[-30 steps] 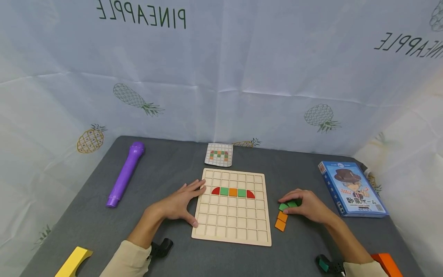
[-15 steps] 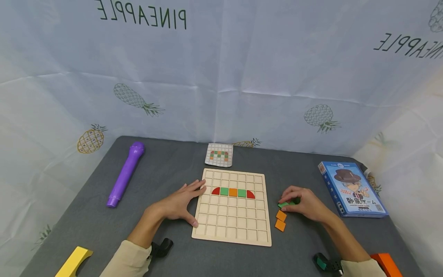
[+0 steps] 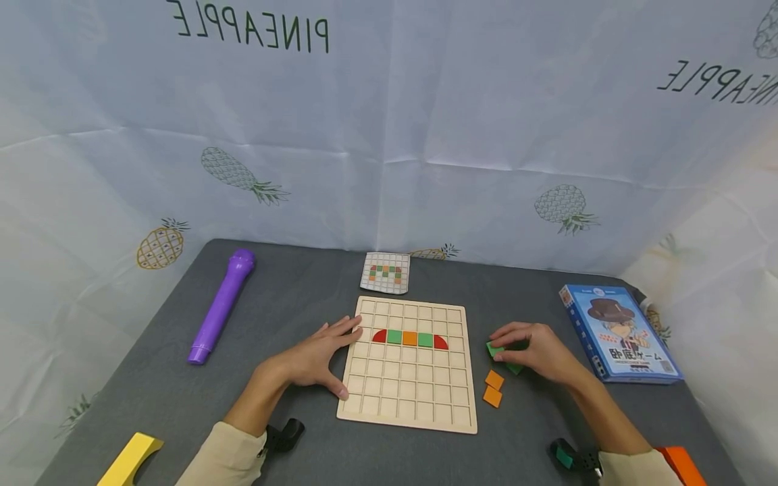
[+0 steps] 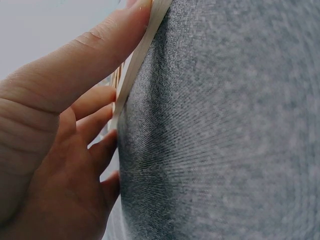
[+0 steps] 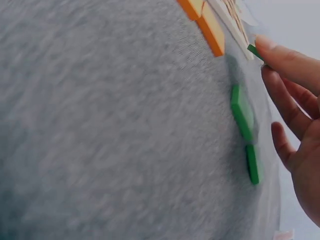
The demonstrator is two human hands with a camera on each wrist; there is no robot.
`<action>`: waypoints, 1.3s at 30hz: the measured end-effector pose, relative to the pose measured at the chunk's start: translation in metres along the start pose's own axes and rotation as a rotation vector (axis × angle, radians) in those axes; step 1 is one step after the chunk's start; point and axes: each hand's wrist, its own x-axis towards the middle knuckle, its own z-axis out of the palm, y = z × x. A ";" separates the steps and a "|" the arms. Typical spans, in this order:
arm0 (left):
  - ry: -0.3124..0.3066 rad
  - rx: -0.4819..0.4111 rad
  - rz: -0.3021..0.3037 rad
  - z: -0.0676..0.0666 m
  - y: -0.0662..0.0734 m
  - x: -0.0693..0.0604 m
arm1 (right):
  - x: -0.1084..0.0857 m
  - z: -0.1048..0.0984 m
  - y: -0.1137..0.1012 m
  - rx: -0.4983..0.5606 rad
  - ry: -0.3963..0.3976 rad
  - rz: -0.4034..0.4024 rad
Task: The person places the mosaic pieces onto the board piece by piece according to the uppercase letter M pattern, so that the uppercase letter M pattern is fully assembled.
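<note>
My left hand (image 3: 313, 354) lies at the left edge of the wooden grid board (image 3: 401, 398), fingers spread, thumb and fingertips touching it; in the left wrist view the thumb (image 4: 95, 55) rests on the board's edge. One grid row holds red quarter-round tiles at its ends, with green, orange (image 3: 410, 338) and green squares between. To the right of the board, my right hand (image 3: 537, 347) pinches a green square tile (image 5: 255, 52) between thumb and fingertips, above the table. Two green tiles (image 5: 242, 112) lie beneath that hand, near two orange tiles (image 3: 494, 380).
A small pattern card (image 3: 385, 273) sits behind the board. A purple microphone-shaped stick (image 3: 220, 307) lies at left, a blue game box (image 3: 620, 331) at right. Yellow (image 3: 129, 459) and orange (image 3: 682, 466) blocks are at the front corners. A pineapple-print curtain (image 3: 474, 101) hangs behind.
My right hand has separated the green tiles from the orange ones and lifted one green tile off the table. The left hand and the board have stayed in place.
</note>
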 end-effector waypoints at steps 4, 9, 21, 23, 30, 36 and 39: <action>0.000 -0.003 -0.004 0.000 0.000 0.000 | 0.005 -0.001 -0.005 -0.013 0.018 -0.020; 0.000 -0.009 -0.009 0.000 0.000 -0.001 | 0.011 0.002 -0.009 -0.003 0.032 -0.052; 0.004 -0.007 -0.010 0.000 -0.001 -0.002 | 0.027 0.026 -0.022 0.136 -0.013 -0.088; 0.002 -0.007 -0.009 0.000 -0.001 -0.001 | 0.030 0.030 -0.026 0.144 -0.017 -0.093; 0.003 0.001 -0.013 0.002 0.000 -0.001 | 0.043 0.040 -0.036 0.151 -0.029 -0.118; 0.011 0.006 -0.006 0.002 0.000 -0.002 | 0.055 0.050 -0.048 0.167 -0.033 -0.135; 0.011 0.006 -0.001 0.001 0.000 -0.001 | 0.063 0.055 -0.056 0.171 -0.038 -0.151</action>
